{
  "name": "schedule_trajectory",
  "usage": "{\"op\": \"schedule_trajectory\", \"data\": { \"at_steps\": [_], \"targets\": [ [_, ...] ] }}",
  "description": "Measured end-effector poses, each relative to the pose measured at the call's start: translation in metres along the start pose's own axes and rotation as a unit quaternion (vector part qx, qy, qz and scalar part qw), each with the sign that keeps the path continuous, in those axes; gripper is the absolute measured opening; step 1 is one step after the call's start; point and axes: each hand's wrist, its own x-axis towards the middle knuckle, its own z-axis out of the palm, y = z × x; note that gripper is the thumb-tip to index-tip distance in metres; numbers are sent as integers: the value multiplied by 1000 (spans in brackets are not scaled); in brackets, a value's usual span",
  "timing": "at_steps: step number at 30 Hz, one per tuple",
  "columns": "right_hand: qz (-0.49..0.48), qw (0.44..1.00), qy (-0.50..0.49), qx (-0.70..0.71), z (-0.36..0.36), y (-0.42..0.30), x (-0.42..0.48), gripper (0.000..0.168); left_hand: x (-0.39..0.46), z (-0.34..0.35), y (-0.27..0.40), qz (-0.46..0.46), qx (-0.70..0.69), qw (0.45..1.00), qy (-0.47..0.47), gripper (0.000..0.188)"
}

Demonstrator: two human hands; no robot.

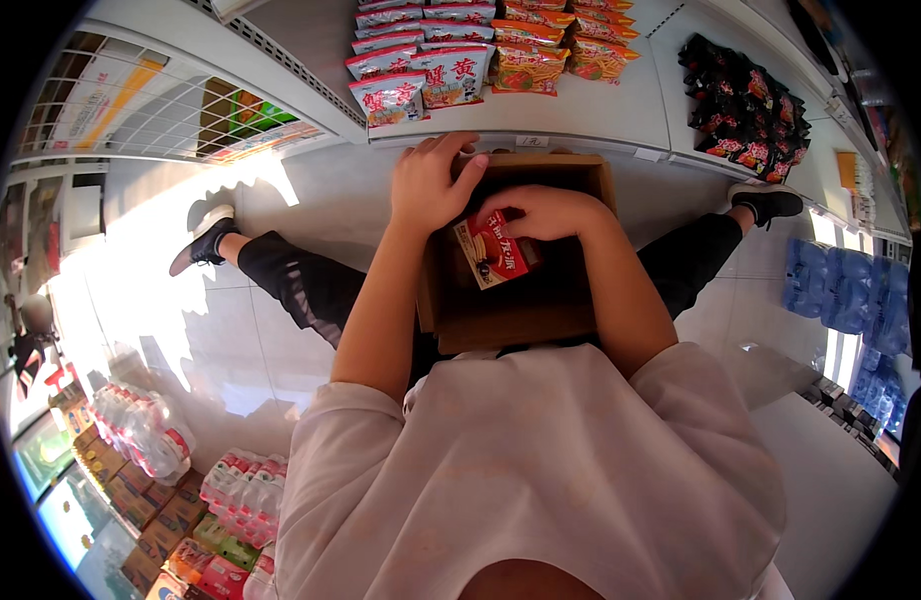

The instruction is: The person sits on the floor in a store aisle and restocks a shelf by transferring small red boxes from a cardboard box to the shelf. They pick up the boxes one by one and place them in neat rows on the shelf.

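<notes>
Between my spread legs stands a cardboard box (505,334) with its top open, its inside largely in shadow. My left hand (436,180) rests on the box's far left corner, fingers pointing toward the shelf. Inside the box, my right hand (539,214) has its fingers around the upper end of a small red and cream snack carton (492,251), which is tilted. Beyond the box, silver-and-red snack bags (454,77) and orange snack bags (528,67) stand in rows on a white shelf (595,112). What else the box holds is too dark to tell.
Black snack packets (749,112) lie on the shelf at right. Blue shrink-wrapped bottle packs (847,289) stand on the floor at right. At lower left are red-labelled bottle packs (243,491) and stacked cartons (160,525). A wire rack (153,101) is at upper left.
</notes>
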Motion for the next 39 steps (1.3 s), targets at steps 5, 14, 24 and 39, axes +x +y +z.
{"op": "schedule_trajectory", "data": {
  "at_steps": [5,14,24,39],
  "targets": [
    [-153,968,199,25,-16,-20,-52,68,-6,-8,-12,127,-84,988,-21,46],
    [-154,922,342,90,-14,-46,-57,76,-5,-20,12,152,-27,985,-80,48],
    [-71,941,277,179,-5,-20,-55,68,-5,-8,-9,109,-128,986,-18,44],
    [-315,807,450,218,-93,-111,-150,63,-13,-8,-5,127,-124,984,20,48]
  ]
}}
